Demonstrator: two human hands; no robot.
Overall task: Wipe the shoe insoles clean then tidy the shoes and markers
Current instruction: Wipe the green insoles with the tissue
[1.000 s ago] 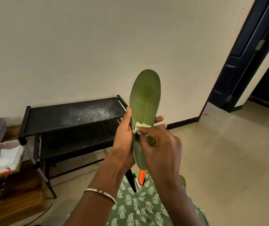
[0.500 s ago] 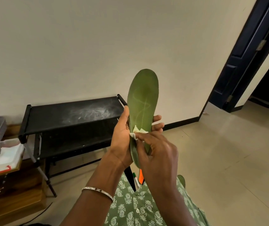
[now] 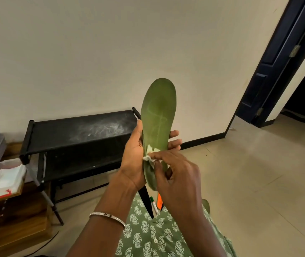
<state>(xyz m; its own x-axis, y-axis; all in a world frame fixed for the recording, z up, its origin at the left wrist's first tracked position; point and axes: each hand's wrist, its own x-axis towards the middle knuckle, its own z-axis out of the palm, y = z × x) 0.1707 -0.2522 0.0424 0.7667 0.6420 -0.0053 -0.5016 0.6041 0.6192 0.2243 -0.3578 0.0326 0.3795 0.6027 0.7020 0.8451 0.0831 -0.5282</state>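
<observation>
A person is holding a green insole (image 3: 159, 115) upright in the centre of the frame, in front of a pale wall. The left hand (image 3: 135, 156) is gripping it around the middle, with the thumb lying up the left edge and the fingertips curling round from behind to show at the right edge. The right hand (image 3: 177, 175) is pinching a small white wipe (image 3: 150, 154) between thumb and forefinger and pressing it against the insole's lower half.

The insole's long axis is running almost vertically, leaning slightly right. Its rounded toe end is pointing to the top of the frame, and its heel end is pointing down behind the hands. Faint pale scribbles are showing on its face.

It is looking thin, light and bendy, so it probably needs backing from behind wherever the wipe is pressing, with the grip on the edges near the middle.

Below the hands, a marker (image 3: 154, 204) with a green cap is lying on the floor. A black shoe rack (image 3: 77, 130) is standing at centre left.
</observation>
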